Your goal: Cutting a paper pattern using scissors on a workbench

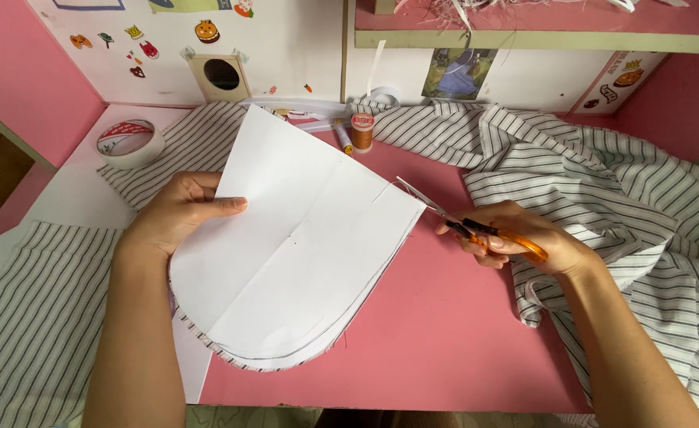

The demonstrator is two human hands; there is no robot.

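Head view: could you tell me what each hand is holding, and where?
Left hand grips the white paper pattern at its left edge; right hand holds orange-handled scissors by the handles.

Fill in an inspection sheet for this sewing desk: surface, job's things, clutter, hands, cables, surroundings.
Surface: pink desk, partly covered by cloth.
Job's things: white paper pattern lying on striped fabric piece; orange-handled scissors at its right corner.
Clutter: tape roll, orange thread spool, loose striped cloth.
Hands: left hand grips the pattern's edge; right hand holds the scissors.
Cables: nothing seen.
Surroundings: white back wall with stickers, pink shelf above.
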